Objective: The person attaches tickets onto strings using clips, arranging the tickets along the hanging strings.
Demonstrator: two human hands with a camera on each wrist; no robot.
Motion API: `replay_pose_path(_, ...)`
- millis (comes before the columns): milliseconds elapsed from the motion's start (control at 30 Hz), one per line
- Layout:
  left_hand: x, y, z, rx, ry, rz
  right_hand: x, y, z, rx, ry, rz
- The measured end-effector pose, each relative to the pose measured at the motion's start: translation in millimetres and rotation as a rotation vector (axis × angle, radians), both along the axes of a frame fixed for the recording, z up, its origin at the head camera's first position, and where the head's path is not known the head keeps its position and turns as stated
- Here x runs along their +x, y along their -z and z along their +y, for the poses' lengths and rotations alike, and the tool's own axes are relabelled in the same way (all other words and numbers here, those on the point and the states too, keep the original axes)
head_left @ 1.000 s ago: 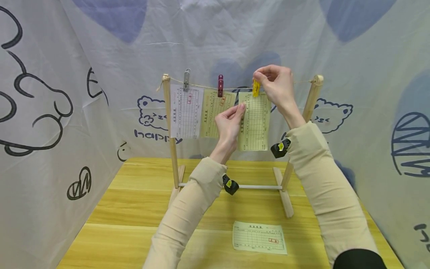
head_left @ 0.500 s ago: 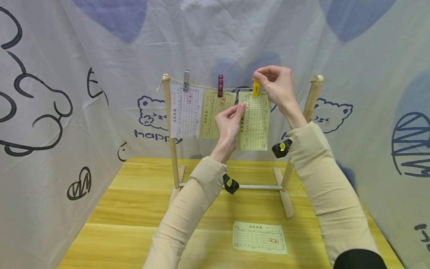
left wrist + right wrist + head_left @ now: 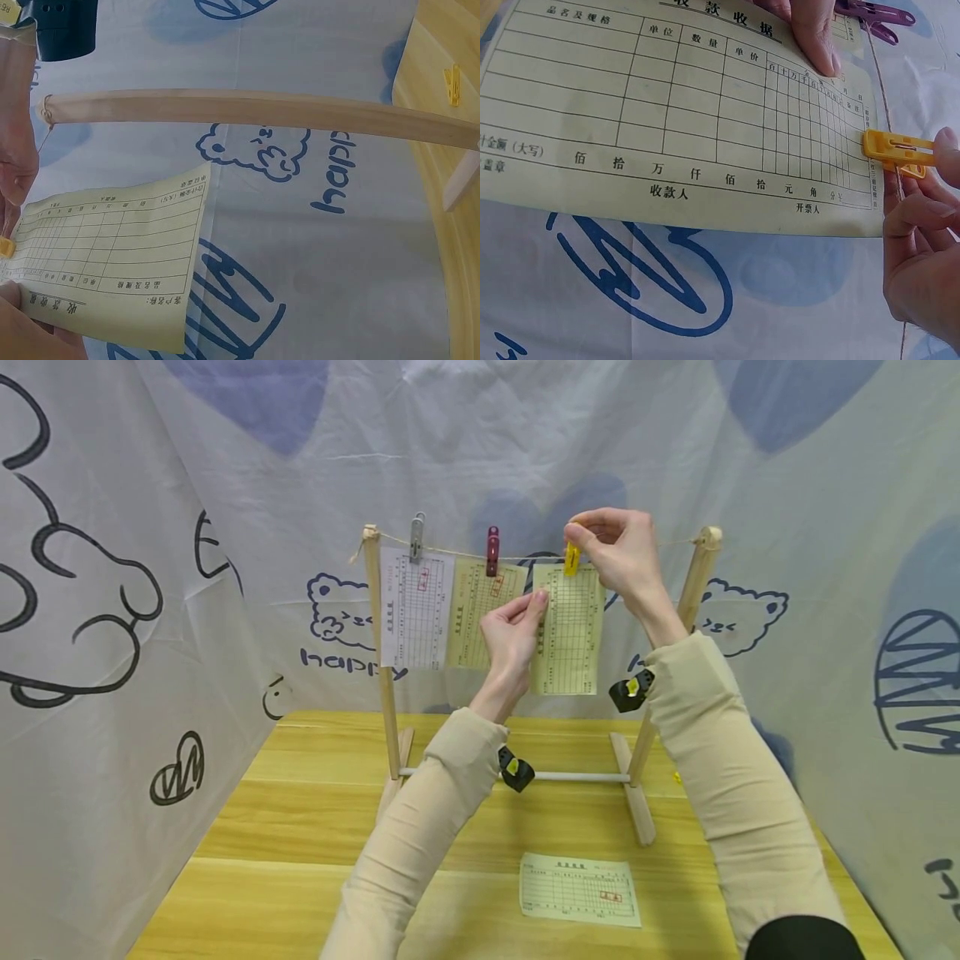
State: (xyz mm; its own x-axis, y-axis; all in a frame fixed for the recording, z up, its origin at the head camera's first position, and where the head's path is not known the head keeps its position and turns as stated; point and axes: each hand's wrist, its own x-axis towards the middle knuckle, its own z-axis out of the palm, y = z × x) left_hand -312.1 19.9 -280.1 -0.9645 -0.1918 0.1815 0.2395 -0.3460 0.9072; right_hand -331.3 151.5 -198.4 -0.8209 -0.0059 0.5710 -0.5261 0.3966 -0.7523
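Observation:
A yellow receipt slip (image 3: 568, 635) hangs upright just below the string, its upper edge under a yellow clothespin (image 3: 900, 148). My right hand (image 3: 618, 547) pinches the clothespin's tail between thumb and fingers; in the right wrist view its tip overlaps the slip's edge beside the string (image 3: 885, 90). With thumb and fingers, my left hand (image 3: 513, 639) holds the slip by its left edge. To the left, a maroon clothespin (image 3: 492, 552) holds another yellow slip (image 3: 468, 610), partly behind my left hand. Farther left, a grey clothespin (image 3: 416, 539) holds a white slip (image 3: 415, 627).
The string runs between two wooden posts (image 3: 696, 578) joined low down by a white bar (image 3: 581, 777). A pale receipt with a red stamp (image 3: 577, 889) lies on the wooden table (image 3: 300, 827). Another yellow clothespin (image 3: 452, 85) lies on the table beyond the right post.
Both hands stay almost in place, still holding the slip and the clothespin. The right wrist has shifted very slightly to the right.

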Motion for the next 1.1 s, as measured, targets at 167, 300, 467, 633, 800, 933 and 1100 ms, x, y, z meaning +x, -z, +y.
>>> replay_pose_path(167, 0.3, -1.0, 0.4, 0.005, -0.004, -0.002, -0.5, 0.1, 0.5, 0.000, -0.003, -0.010)
replay_pose_path(300, -0.3, -1.2, 0.7, 0.006, -0.006, -0.004, -0.4, -0.1, 0.6, -0.001, -0.002, -0.018)
replay_pose_path(467, -1.1, -1.0, 0.2, -0.005, -0.003, -0.008, 1.8, -0.6, 1.4, -0.008, -0.006, -0.044)
replay_pose_path(633, -1.5, -0.8, -0.5, -0.022, -0.010, -0.003, 4.1, -1.2, 2.7, -0.013, -0.020, -0.073)
replay_pose_path(800, -2.2, -0.4, -0.9, -0.025, -0.012, -0.005, 4.7, -2.1, 2.5, -0.004, -0.026, -0.076)
replay_pose_path(933, -2.8, -0.8, -1.1, -0.027, -0.018, -0.007, 5.0, -2.3, 2.0, 0.006, -0.030, -0.070)
replay_pose_path(1100, -3.5, -1.0, -0.8, -0.038, -0.028, -0.007, 4.6, -1.9, 1.7, 0.011, -0.034, -0.058)
